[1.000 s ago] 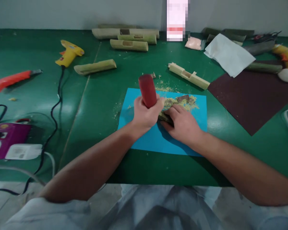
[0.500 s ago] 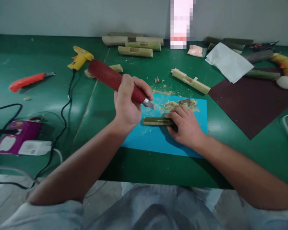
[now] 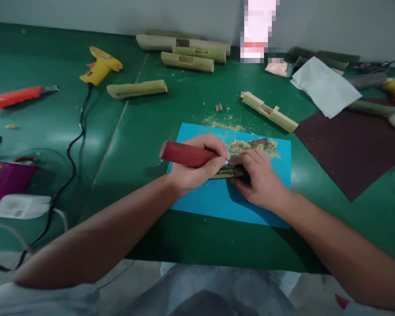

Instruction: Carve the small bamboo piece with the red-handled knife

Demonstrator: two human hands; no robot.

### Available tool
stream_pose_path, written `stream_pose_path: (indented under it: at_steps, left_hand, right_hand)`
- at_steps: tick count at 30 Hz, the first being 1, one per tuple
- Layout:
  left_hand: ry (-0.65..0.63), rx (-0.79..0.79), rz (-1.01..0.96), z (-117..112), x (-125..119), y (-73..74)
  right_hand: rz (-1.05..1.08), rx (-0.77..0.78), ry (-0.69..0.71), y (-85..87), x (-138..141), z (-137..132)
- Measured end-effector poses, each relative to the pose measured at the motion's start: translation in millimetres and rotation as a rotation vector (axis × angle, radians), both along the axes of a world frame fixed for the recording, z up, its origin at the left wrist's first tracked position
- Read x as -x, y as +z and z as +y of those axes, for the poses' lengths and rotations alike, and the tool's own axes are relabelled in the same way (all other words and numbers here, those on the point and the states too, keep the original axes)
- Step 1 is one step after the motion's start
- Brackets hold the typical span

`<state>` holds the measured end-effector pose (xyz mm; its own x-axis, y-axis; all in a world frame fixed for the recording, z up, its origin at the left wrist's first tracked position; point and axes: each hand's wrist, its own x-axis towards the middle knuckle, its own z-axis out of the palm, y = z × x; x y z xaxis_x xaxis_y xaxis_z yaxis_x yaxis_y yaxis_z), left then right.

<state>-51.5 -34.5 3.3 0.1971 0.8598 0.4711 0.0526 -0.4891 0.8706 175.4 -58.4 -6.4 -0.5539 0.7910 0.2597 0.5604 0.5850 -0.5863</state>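
My left hand [image 3: 194, 169] is closed round the red wooden handle of a carving knife [image 3: 184, 153], which lies almost level with its short blade pointing right onto a small green bamboo piece [image 3: 225, 174]. My right hand [image 3: 258, 177] presses that bamboo piece down on a blue mat [image 3: 217, 199], fingers curled over its right end. Most of the piece is hidden under both hands. A heap of pale shavings [image 3: 250, 145] lies just beyond my fingers on the mat.
On the green table lie several cut bamboo tubes [image 3: 187, 61], a notched bamboo piece [image 3: 270, 112], a yellow glue gun [image 3: 100, 66] with black cord, an orange utility knife [image 3: 16, 96], a purple box [image 3: 3, 180], white paper [image 3: 322, 85] and dark sandpaper [image 3: 352, 149].
My left hand swung the knife from upright, lifted it away to the left, then brought it down level with the blade on the bamboo. My right hand stayed on the piece.
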Motion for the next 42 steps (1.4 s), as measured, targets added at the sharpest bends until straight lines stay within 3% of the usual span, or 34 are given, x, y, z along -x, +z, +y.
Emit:
stream_pose_path:
  at_steps: [19, 27, 42]
  left_hand:
    - [-0.159, 0.059, 0.099, 0.0, 2.2, 16.6]
    - [-0.291, -0.04, 0.177, 0.7, 0.2, 17.9]
    - [-0.129, -0.068, 0.019, -3.2, 0.9, 6.0]
  right_hand:
    - [0.034, 0.005, -0.007, 0.8, 1.0, -3.6]
    - [0.047, 0.013, 0.007, 2.3, 3.0, -3.8]
    - [0.064, 0.047, 0.037, 2.9, -0.8, -1.1]
